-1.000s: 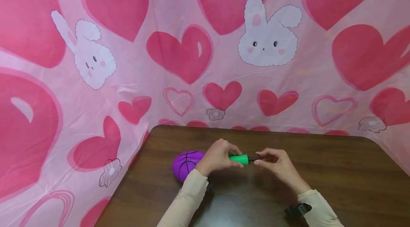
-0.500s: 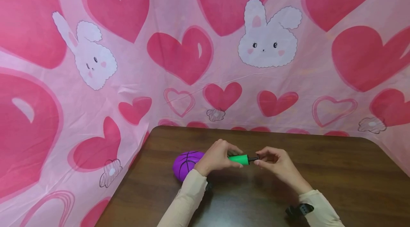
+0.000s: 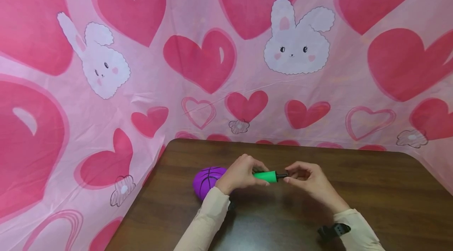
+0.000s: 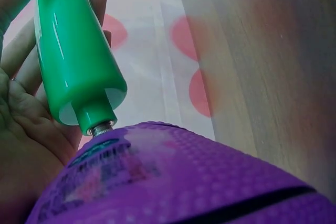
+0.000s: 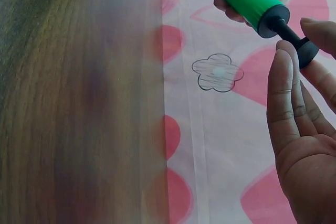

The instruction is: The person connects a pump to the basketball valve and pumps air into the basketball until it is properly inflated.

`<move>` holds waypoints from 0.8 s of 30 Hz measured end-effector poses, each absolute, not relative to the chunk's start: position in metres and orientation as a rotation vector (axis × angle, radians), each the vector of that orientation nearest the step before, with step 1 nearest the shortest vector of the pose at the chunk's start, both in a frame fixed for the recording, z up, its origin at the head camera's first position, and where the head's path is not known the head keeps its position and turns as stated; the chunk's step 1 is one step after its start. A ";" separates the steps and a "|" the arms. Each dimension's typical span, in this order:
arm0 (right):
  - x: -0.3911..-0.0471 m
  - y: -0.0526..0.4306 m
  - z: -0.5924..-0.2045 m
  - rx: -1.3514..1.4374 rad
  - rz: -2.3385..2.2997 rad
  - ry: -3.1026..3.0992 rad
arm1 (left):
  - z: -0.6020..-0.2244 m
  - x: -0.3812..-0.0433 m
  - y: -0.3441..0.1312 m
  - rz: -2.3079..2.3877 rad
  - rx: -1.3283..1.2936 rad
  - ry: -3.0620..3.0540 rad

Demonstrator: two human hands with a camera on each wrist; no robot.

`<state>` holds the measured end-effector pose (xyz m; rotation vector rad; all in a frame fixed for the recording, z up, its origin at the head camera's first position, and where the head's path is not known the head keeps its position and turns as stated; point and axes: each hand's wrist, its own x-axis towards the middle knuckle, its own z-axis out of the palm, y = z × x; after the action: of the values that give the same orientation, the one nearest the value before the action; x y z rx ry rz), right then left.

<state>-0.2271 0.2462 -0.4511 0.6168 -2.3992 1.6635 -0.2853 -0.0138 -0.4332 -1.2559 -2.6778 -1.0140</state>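
Note:
My left hand (image 3: 240,173) grips the green barrel of a hand pump (image 3: 266,176), its thumb and fingers on opposite sides. At the barrel's far end, in the left wrist view, a metal needle fitting (image 4: 101,128) meets the surface of a purple ball (image 4: 173,177) with black lines. The ball looks dented and sits left of the hand in the head view, partly hidden by it. My right hand (image 3: 307,178) pinches the pump's black handle (image 5: 307,53) between thumb and fingers. A short length of black rod (image 5: 283,29) shows between handle and barrel.
Both hands work above a dark brown wooden table (image 3: 382,196). A pink cloth (image 3: 247,74) with hearts and rabbits hangs behind and to the left. Dark straps with small devices (image 3: 334,231) sit at the wrists.
The right hand and the pump have shifted slightly right. The ball's left side has tipped a little to the right. Both hands keep their holds.

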 end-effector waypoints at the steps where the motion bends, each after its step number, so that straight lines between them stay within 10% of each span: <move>1: -0.227 0.247 -0.451 0.614 1.660 -2.398 | -0.433 -0.285 -0.014 -1.004 -1.254 -2.676; 24: -0.229 0.300 -0.430 0.641 1.749 -2.168 | -0.433 -0.292 -0.024 -1.064 -1.157 -2.685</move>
<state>-0.2288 0.3004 -0.4305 0.6411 -2.1676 1.7487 -0.2924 -0.0241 -0.4331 -1.1573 -2.6855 -1.0642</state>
